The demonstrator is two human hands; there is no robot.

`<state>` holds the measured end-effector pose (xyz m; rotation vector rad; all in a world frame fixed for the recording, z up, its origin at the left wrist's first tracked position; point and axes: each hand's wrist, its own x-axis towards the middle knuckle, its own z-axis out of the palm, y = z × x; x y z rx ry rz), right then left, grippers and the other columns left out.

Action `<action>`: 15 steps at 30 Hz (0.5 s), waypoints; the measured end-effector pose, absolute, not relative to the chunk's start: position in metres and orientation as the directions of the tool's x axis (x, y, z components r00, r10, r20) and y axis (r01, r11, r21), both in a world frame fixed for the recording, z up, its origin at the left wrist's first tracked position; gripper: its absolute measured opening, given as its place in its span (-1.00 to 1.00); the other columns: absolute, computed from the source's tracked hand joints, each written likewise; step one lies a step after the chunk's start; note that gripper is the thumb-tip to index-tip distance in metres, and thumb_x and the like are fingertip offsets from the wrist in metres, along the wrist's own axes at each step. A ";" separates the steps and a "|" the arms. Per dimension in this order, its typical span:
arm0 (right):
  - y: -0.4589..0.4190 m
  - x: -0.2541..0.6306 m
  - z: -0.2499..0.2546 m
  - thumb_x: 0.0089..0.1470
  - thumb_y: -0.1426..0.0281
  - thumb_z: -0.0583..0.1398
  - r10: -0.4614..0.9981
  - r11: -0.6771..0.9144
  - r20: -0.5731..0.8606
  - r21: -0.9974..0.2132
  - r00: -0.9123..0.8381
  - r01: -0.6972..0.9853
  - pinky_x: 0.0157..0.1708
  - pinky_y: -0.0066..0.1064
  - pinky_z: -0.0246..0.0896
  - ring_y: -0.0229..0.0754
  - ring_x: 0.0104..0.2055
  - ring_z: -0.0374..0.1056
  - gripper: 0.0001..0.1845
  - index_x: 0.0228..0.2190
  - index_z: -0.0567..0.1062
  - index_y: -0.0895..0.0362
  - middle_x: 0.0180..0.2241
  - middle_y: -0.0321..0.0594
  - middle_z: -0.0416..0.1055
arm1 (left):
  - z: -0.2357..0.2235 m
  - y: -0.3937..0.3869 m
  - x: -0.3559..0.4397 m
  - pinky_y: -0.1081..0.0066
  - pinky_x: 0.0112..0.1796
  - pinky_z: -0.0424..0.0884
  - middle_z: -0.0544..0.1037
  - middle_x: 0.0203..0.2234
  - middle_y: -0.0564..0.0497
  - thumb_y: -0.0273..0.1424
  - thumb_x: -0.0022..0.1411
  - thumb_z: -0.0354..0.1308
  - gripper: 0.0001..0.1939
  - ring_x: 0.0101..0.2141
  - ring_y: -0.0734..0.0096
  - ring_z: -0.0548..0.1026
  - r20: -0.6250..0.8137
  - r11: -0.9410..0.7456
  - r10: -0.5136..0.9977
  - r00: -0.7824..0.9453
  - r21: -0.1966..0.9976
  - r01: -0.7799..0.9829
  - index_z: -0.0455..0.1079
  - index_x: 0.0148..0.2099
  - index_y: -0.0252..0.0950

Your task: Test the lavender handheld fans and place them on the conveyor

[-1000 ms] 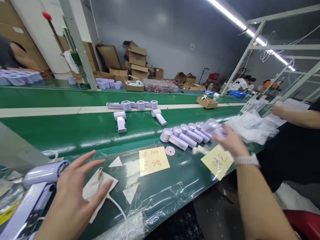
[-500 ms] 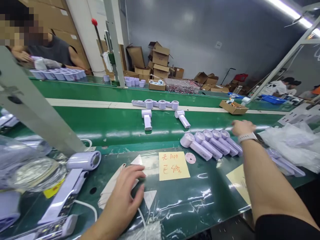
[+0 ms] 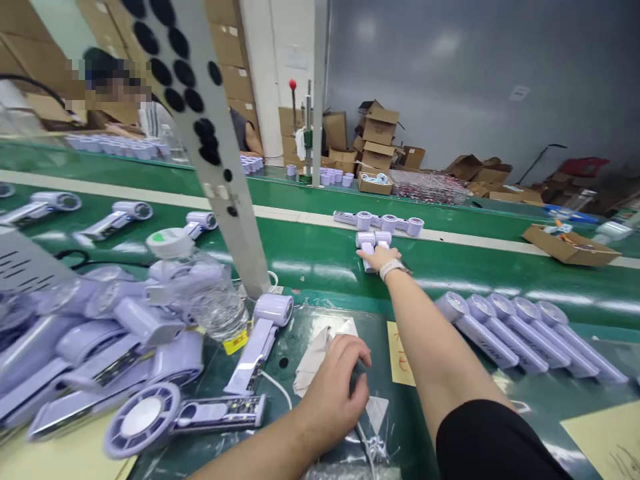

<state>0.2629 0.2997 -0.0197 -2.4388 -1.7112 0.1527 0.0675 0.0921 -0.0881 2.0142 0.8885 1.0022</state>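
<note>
My right hand [image 3: 381,259] reaches over the green conveyor belt [image 3: 315,247], its fingers closed about the handle of a purple handheld fan [image 3: 384,237]. Tight against that one stands a second purple fan [image 3: 365,240]; my fingers partly hide both handles, and whether I grip both is unclear. Just behind them lies a row of purple fan bodies [image 3: 389,222]. My left hand [image 3: 333,385] rests on the bench beside a crumpled beige cloth [image 3: 311,365], fingers curved and apart, holding nothing. Left of it lies a fan with its handle opened [image 3: 255,350], near a white cable [image 3: 280,390].
Several finished fans [image 3: 505,337] lie slanted in a row at the right. Left are a heap of purple fans [image 3: 100,333], a clear plastic bottle [image 3: 210,293] and an upright metal post [image 3: 235,207]. A cardboard tray [image 3: 570,247] sits beyond the belt. People work across it.
The view has swung left. My right hand has moved from beyond the right-hand fan row to the belt, where two fans formerly apart now stand together. My left hand stays by the cloth.
</note>
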 end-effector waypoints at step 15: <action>0.086 0.222 -0.035 0.07 0.07 0.36 0.910 0.399 0.307 -0.458 -0.280 0.795 0.26 0.25 0.16 0.37 0.29 0.25 -0.51 -0.07 0.68 0.12 0.24 0.13 0.40 | -0.057 0.105 0.072 0.11 0.17 0.47 0.64 0.01 -0.24 0.05 0.16 0.42 -0.39 0.14 -0.02 0.55 -0.165 0.303 0.953 0.256 0.580 -0.756 0.50 0.03 -0.33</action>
